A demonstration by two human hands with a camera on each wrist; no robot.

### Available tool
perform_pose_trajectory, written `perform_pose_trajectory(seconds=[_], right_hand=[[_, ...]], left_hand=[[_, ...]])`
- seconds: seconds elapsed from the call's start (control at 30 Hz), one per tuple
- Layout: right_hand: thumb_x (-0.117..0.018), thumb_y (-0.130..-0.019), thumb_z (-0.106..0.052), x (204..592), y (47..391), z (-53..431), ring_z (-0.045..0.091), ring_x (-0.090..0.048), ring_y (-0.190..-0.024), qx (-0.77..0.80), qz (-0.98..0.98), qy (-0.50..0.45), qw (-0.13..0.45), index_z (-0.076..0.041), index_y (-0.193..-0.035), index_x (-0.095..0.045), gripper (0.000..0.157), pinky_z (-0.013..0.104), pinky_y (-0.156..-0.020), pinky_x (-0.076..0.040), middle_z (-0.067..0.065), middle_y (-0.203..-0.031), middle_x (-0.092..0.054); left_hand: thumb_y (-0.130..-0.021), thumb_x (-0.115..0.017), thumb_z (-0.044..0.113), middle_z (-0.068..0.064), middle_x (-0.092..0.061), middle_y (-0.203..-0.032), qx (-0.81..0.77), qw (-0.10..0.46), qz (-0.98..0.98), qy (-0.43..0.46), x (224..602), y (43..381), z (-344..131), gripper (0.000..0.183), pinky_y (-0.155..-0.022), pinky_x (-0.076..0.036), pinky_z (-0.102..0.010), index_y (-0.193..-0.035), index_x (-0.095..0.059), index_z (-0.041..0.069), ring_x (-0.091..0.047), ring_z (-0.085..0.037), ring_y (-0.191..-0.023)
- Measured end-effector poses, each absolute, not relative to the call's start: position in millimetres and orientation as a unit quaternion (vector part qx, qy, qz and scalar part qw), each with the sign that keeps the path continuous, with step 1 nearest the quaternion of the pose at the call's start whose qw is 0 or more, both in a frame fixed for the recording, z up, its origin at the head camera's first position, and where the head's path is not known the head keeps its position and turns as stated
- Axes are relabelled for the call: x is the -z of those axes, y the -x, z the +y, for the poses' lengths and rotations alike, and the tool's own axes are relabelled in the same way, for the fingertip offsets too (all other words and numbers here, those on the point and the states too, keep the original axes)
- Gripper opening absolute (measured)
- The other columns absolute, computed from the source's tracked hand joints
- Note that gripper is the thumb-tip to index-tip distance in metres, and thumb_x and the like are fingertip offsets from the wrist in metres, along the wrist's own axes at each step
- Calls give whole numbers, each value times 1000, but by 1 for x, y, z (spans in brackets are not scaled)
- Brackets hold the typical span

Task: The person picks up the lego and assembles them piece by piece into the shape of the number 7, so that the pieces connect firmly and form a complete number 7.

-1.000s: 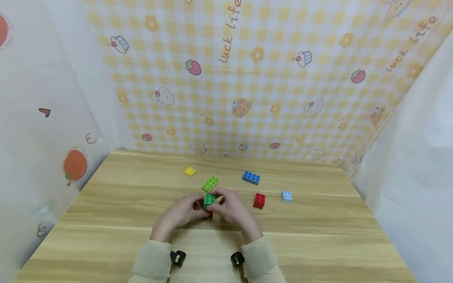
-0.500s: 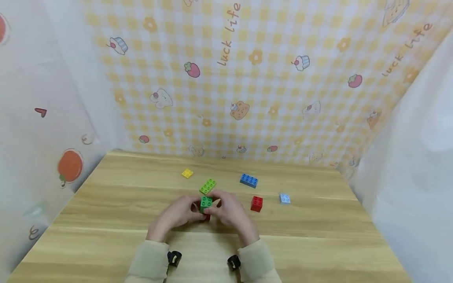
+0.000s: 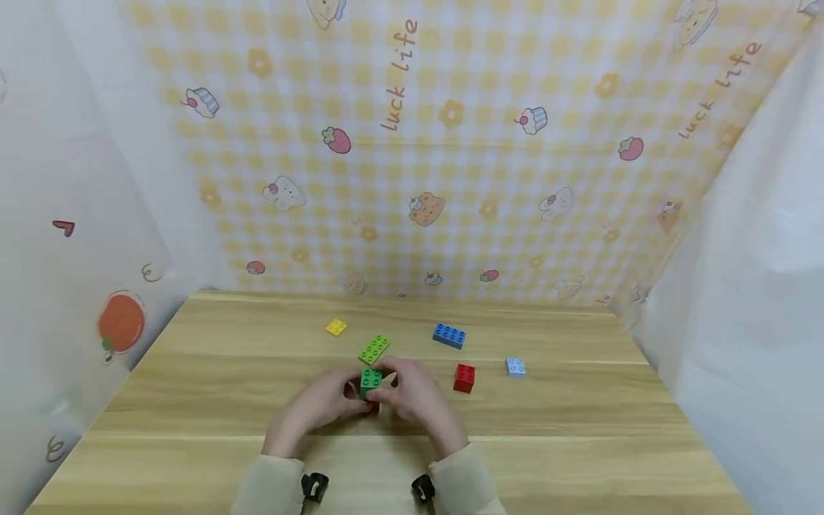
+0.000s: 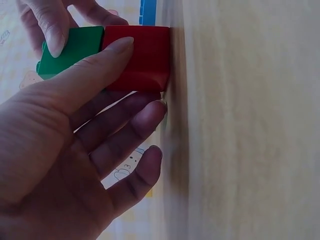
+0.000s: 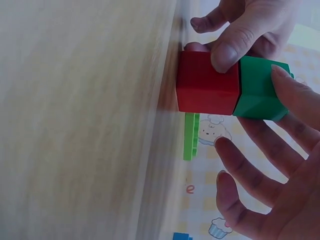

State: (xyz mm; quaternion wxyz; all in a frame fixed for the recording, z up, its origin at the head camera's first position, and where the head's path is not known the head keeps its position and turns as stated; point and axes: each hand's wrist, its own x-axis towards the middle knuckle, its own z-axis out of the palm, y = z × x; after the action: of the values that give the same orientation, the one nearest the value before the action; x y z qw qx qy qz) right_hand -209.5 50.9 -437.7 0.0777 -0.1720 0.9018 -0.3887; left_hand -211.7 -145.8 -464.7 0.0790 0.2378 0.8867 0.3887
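Observation:
A green toy building block (image 3: 370, 379) stands on top of a red building block (image 4: 150, 55) on the table. My left hand (image 3: 324, 400) pinches the red block low down, its thumb on the near face. On the green block, my right hand (image 3: 415, 393) has its thumb on the near side and fingers behind. In the right wrist view a thin seam shows between the red block (image 5: 207, 92) and the green block (image 5: 260, 87), and their sides line up. The red block's base is at the tabletop. In the head view my hands hide most of it.
Just behind the stack lies a lime-green flat block (image 3: 375, 349), with a small yellow block (image 3: 336, 327) farther back. To the right are a blue block (image 3: 449, 335), another red block (image 3: 464, 378) and a light-blue block (image 3: 515, 367). A patterned cloth (image 3: 399, 172) hangs behind the wooden table (image 3: 579, 458).
The head view has tilted, so the whole scene sits a little lower and farther left. Both hands keep the same hold, and the blocks stay in place on the table.

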Motion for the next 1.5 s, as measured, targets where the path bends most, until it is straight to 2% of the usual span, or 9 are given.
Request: perform_pose_trajectory(seconds=[0.47, 0.77, 0.93, 1.03, 1.17, 1.23, 1.33, 1.5], right_hand=[[-78, -85, -26, 427, 212, 45, 11, -53, -80, 382, 905, 176, 65, -27, -108, -70, 25, 30, -67, -44, -8, -102, -63], [-79, -84, -28, 433, 212, 51, 12, -54, -81, 372, 911, 164, 68, -27, -111, -70, 28, 31, -66, -45, -7, -103, -63], [-78, -84, -30, 437, 211, 50, 14, -57, -86, 373, 910, 170, 66, -27, -113, -70, 30, 32, -71, -47, -9, -104, -64], [-77, -85, -32, 436, 210, 49, 19, -59, -92, 368, 909, 186, 63, -23, -121, -67, 39, 34, -75, -49, -6, -110, -65], [-76, -86, -35, 432, 208, 57, 24, -59, -100, 372, 905, 192, 70, -17, -134, -59, 54, 39, -79, -50, 2, -123, -61], [-75, -87, -34, 429, 206, 65, 25, -57, -104, 383, 902, 187, 74, -15, -135, -58, 55, 41, -80, -49, 6, -126, -60], [-74, -89, -32, 424, 203, 79, 27, -57, -106, 392, 898, 190, 59, -14, -135, -58, 52, 44, -80, -49, 9, -127, -60], [-75, -88, -23, 417, 202, 104, 29, -59, -103, 403, 894, 196, 2, -10, -132, -59, 49, 44, -79, -50, 12, -123, -62]], left_hand=[[-85, -78, 22, 8, -63, -86, -381, 54, 892, -238, 453, 215, -148, 27, -68, -48, -31, -109, -67, 17, -57, -11, -77], [-89, -73, 32, 7, -63, -90, -392, 73, 884, -243, 461, 216, -145, 27, -71, -48, -32, -112, -65, 20, -57, -12, -80], [-90, -72, 31, 6, -64, -92, -412, 87, 870, -256, 462, 216, -149, 27, -70, -49, -31, -113, -66, 18, -59, -13, -82], [-91, -71, 32, 7, -64, -93, -411, 88, 870, -258, 462, 217, -152, 24, -73, -49, -31, -111, -65, 21, -59, -13, -84], [-90, -71, 34, 9, -65, -95, -417, 93, 867, -257, 461, 217, -151, 21, -79, -49, -37, -108, -64, 24, -60, -12, -88], [-90, -72, 32, 9, -65, -96, -421, 102, 865, -254, 461, 216, -149, 22, -80, -49, -40, -109, -64, 24, -60, -13, -90], [-89, -73, 27, 8, -64, -95, -428, 114, 864, -240, 463, 214, -148, 23, -80, -48, -41, -111, -64, 22, -59, -14, -90], [-89, -73, 23, 7, -64, -94, -434, 114, 864, -229, 465, 210, -149, 20, -80, -48, -39, -107, -64, 20, -59, -15, -89]])
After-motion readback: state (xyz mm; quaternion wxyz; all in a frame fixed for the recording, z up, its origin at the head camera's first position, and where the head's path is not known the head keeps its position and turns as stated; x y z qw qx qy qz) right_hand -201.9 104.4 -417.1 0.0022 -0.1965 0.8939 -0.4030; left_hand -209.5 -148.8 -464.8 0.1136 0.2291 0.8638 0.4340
